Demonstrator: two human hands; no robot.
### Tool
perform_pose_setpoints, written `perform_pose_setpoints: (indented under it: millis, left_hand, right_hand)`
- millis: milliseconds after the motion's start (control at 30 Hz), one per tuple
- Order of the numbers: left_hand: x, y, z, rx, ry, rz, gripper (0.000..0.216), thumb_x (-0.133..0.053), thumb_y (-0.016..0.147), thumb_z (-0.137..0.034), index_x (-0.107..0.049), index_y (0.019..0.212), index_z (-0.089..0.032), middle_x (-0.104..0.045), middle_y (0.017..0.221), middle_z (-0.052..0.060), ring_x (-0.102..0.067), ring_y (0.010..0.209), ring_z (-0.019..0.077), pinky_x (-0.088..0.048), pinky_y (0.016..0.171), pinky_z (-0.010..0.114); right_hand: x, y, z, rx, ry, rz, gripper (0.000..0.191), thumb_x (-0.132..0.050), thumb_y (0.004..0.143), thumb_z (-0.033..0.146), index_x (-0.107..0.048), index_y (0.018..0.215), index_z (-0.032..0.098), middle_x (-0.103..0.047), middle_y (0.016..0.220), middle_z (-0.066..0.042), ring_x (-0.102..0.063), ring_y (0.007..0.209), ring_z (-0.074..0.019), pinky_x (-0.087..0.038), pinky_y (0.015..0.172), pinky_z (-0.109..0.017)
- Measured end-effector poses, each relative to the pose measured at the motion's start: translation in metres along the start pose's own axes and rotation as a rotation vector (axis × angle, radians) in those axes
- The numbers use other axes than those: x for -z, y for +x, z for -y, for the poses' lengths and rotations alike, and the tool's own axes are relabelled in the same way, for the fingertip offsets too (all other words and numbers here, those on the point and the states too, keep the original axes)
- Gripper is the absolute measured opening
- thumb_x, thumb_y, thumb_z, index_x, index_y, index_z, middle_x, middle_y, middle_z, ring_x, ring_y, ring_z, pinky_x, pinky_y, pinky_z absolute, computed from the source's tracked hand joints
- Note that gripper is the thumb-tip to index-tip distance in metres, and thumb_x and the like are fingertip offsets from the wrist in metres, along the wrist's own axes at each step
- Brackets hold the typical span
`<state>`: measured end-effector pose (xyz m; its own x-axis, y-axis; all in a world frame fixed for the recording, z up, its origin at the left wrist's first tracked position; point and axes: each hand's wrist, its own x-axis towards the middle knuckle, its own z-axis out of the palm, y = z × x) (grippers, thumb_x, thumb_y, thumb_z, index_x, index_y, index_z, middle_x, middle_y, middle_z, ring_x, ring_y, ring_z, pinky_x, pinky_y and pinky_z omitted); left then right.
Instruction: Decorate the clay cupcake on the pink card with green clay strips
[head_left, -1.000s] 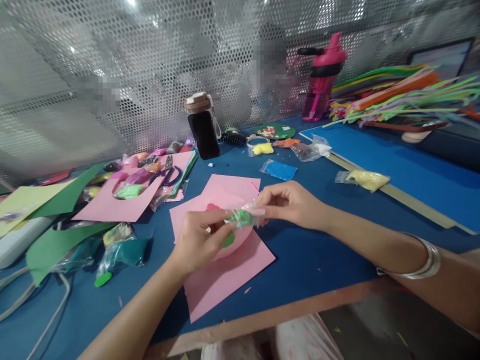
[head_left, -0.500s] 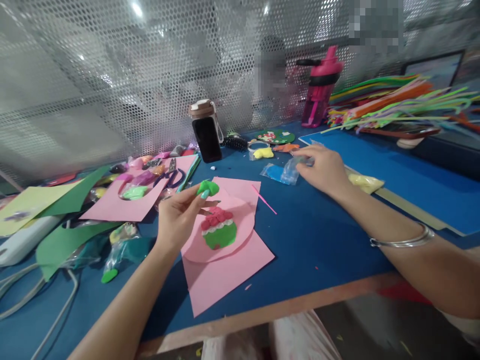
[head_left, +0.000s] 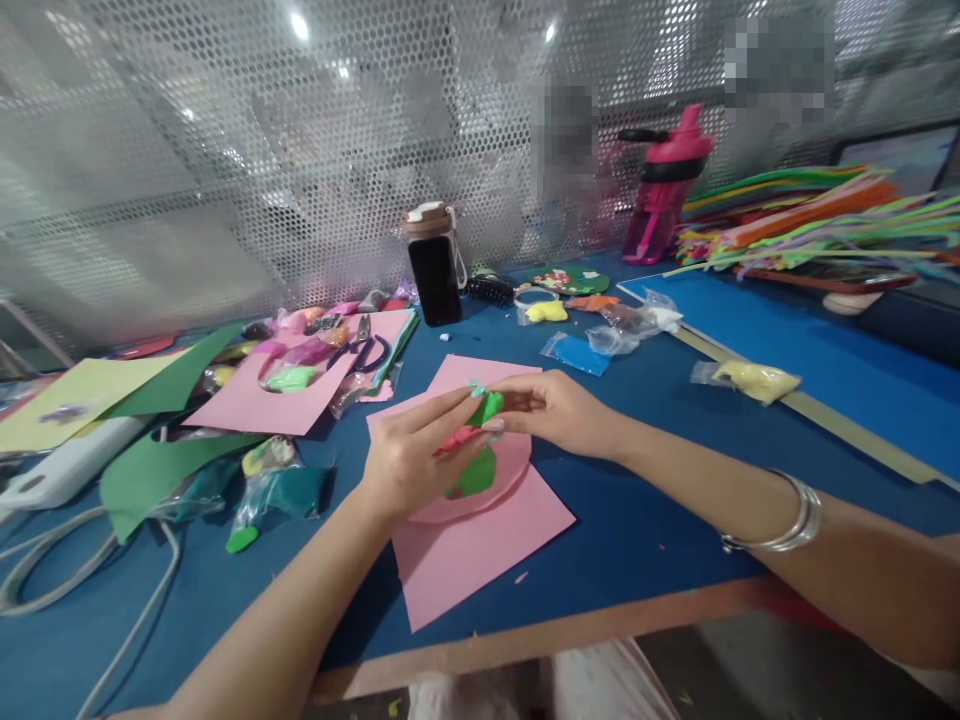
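Between the fingertips of both hands is a lump of green modelling clay (head_left: 490, 408). My left hand (head_left: 409, 455) is closed on its left side, and my right hand (head_left: 559, 415) pinches it from the right. Below them, on a round pink paper (head_left: 516, 462), lies a flat clay cupcake (head_left: 474, 474) with a green base and a red top, partly hidden by my left fingers. A larger pink sheet (head_left: 480, 560) lies underneath on the blue table (head_left: 645, 500). Silver bangles (head_left: 802, 515) circle my right wrist.
On the left are cut papers (head_left: 259, 395), bagged clay (head_left: 289, 492), pliers (head_left: 367, 350) and a white cable (head_left: 161, 580). A phone (head_left: 435, 280) leans on a cup at the back. To the right lie yellow clay (head_left: 757, 380), a blue board (head_left: 810, 360) and pipe cleaners (head_left: 810, 215).
My right hand has left the plastic bags at the back right and come to the green clay in my left hand. The view has shifted slightly left.
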<state>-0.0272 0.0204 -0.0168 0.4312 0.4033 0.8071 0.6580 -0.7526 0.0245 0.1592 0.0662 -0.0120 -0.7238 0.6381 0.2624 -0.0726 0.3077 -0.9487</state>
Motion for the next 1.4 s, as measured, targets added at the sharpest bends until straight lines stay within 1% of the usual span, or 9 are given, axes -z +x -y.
perform_pose_setpoints:
  millis: [167, 333, 500, 667, 833, 933, 1067, 1300, 1400]
  left_hand:
    - [-0.001, 0.004, -0.01, 0.078, -0.111, 0.082, 0.042, -0.067, 0.074, -0.037, -0.062, 0.102, -0.007, -0.07, 0.086, 0.014, -0.068, 0.073, 0.0173, -0.055, 0.065, 0.022]
    - [0.002, 0.004, -0.011, 0.171, -0.178, 0.139, 0.03, -0.065, 0.077, -0.032, -0.063, 0.096, -0.01, -0.07, 0.078, 0.008, -0.065, 0.065, 0.0127, -0.051, 0.061, 0.019]
    - [0.003, 0.004, -0.007, 0.163, -0.252, 0.188, 0.027, -0.066, 0.076, -0.029, -0.063, 0.097, -0.013, -0.07, 0.086, 0.008, -0.066, 0.074, 0.0137, -0.052, 0.069, 0.02]
    - [0.006, 0.005, -0.008, 0.495, -0.606, 0.226, 0.034, -0.063, 0.077, -0.03, -0.06, 0.108, -0.017, -0.065, 0.107, 0.011, -0.062, 0.098, 0.0215, -0.05, 0.086, 0.032]
    - [0.019, 0.014, -0.002, 0.768, -1.152, 0.118, 0.048, -0.056, 0.073, -0.046, -0.059, 0.111, -0.017, -0.062, 0.112, 0.013, -0.056, 0.109, 0.0309, -0.044, 0.097, 0.046]
    - [0.025, 0.016, -0.001, 0.838, -1.23, 0.095, 0.048, -0.049, 0.073, -0.047, -0.061, 0.108, -0.017, -0.064, 0.107, 0.012, -0.059, 0.102, 0.0303, -0.045, 0.096, 0.048]
    - [0.025, 0.014, 0.0, 0.81, -1.321, 0.202, 0.052, -0.047, 0.073, -0.046, -0.06, 0.114, -0.015, -0.064, 0.108, 0.012, -0.059, 0.104, 0.0312, -0.042, 0.098, 0.049]
    - [0.024, 0.015, -0.001, 0.774, -1.25, 0.246, 0.059, -0.043, 0.075, -0.056, -0.06, 0.114, -0.015, -0.066, 0.105, 0.013, -0.061, 0.1, 0.0313, -0.047, 0.091, 0.048]
    - [0.02, 0.013, -0.007, 0.717, -0.821, 0.164, 0.042, -0.046, 0.08, -0.05, -0.066, 0.096, -0.016, -0.07, 0.088, 0.011, -0.066, 0.084, 0.0259, -0.052, 0.079, 0.04]
  right_hand:
    - [0.001, -0.013, -0.002, 0.028, -0.344, -0.049, 0.016, -0.06, 0.079, 0.027, -0.067, 0.076, 0.013, -0.064, 0.067, -0.002, -0.058, 0.065, -0.0128, -0.044, 0.059, -0.022]
    - [-0.005, -0.021, -0.001, 0.253, -0.568, -0.135, 0.017, -0.053, 0.071, 0.008, -0.065, 0.082, 0.013, -0.068, 0.081, -0.006, -0.06, 0.068, -0.014, -0.045, 0.066, -0.024]
    - [-0.006, -0.026, 0.004, 0.13, -0.285, -0.009, 0.021, -0.059, 0.073, 0.02, -0.062, 0.092, 0.013, -0.067, 0.082, -0.005, -0.061, 0.071, -0.0145, -0.049, 0.065, -0.024]
    - [-0.003, -0.021, 0.009, -0.129, -0.013, -0.084, 0.026, -0.061, 0.078, 0.036, -0.057, 0.065, 0.014, -0.06, 0.059, -0.001, -0.058, 0.056, -0.0111, -0.047, 0.055, -0.022]
    - [0.005, -0.017, 0.007, -0.084, 0.115, -0.254, 0.027, -0.065, 0.075, 0.036, -0.057, 0.061, 0.014, -0.062, 0.06, -0.001, -0.061, 0.059, -0.0115, -0.049, 0.062, -0.024]
    - [0.005, -0.018, 0.006, -0.067, 0.155, -0.241, 0.026, -0.065, 0.074, 0.034, -0.057, 0.059, 0.014, -0.063, 0.06, -0.002, -0.062, 0.06, -0.0123, -0.049, 0.062, -0.025]
    - [0.003, -0.02, 0.007, -0.078, 0.132, -0.211, 0.025, -0.062, 0.077, 0.032, -0.058, 0.061, 0.013, -0.063, 0.06, -0.003, -0.06, 0.06, -0.0126, -0.048, 0.062, -0.026]
    - [0.002, -0.02, 0.005, -0.089, 0.132, -0.185, 0.025, -0.061, 0.077, 0.032, -0.057, 0.06, 0.014, -0.061, 0.059, -0.003, -0.06, 0.059, -0.0131, -0.048, 0.061, -0.027]
    - [0.0, -0.022, 0.006, -0.087, 0.097, -0.182, 0.024, -0.061, 0.078, 0.032, -0.057, 0.061, 0.014, -0.061, 0.061, -0.003, -0.059, 0.061, -0.0132, -0.048, 0.062, -0.027]
